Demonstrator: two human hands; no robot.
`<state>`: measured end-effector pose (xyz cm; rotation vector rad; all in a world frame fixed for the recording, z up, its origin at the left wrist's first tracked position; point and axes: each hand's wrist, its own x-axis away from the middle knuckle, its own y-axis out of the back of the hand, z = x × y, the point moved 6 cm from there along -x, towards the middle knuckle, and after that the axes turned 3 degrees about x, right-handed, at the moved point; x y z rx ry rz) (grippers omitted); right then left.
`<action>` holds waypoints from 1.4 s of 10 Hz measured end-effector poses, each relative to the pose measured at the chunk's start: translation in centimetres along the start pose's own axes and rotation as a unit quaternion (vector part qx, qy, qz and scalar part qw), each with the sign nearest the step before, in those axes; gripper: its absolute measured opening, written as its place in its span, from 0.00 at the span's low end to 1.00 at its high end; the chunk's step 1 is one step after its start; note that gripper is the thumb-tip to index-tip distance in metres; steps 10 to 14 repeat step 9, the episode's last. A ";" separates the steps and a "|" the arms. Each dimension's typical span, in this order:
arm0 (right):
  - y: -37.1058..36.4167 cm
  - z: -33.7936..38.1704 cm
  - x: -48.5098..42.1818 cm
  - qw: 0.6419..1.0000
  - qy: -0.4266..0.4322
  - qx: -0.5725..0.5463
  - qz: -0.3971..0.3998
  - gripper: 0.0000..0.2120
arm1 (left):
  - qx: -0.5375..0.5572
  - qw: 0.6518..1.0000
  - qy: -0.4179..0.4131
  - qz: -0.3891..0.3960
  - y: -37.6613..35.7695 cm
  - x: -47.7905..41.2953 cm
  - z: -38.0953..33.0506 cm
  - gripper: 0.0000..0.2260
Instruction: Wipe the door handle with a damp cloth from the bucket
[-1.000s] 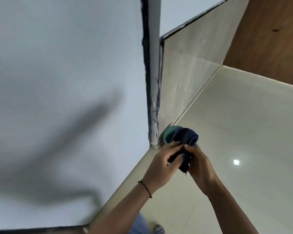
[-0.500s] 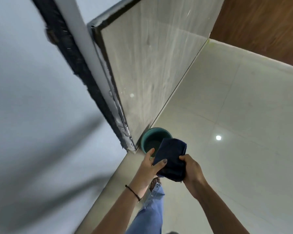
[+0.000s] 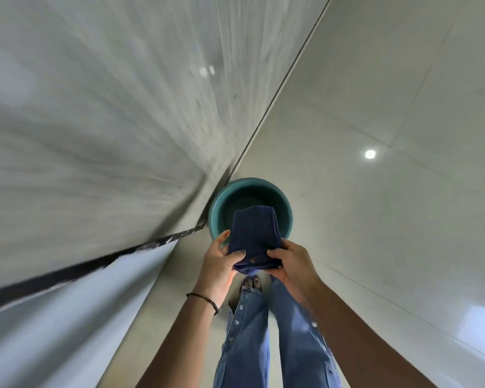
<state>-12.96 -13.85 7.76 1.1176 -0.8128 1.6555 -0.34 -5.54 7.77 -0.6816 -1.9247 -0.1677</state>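
Cloth position: the dark blue cloth [image 3: 254, 239] is held between both hands, above the near rim of the bucket [image 3: 217, 208], its far end overlapping the bucket's opening in this view.
Left hand: the left hand [image 3: 219, 261] grips the cloth's left edge, thumb lying across the top of the fabric and fingers reaching up along its side.
Right hand: the right hand [image 3: 290, 261] is closed on the cloth's near right corner, thumb on top, the other fingers underneath and out of sight.
Arm pose: both forearms reach forward and downward from the lower edge of the view, converging at the cloth; a thin dark bracelet [image 3: 205, 299] circles the left wrist.
Cloth look: folded into a flat, roughly rectangular pad, navy, with the layered edges showing at the near end.
Bucket: teal, round, standing on the floor [image 3: 375, 93] against the foot of the wall [image 3: 109, 107]; its inside is dark and I cannot tell whether it holds water.
Below the hands: legs in blue jeans [image 3: 247, 340] and one foot in a sandal [image 3: 251, 284], directly under the cloth.
Sharpness: the wall is streaked with motion blur.
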 end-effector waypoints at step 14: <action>-1.4 -4.4 -32.0 0.954 -0.006 0.291 -0.073 0.21 | -0.315 0.939 -0.030 -0.135 3.1 -29.6 8.6 0.21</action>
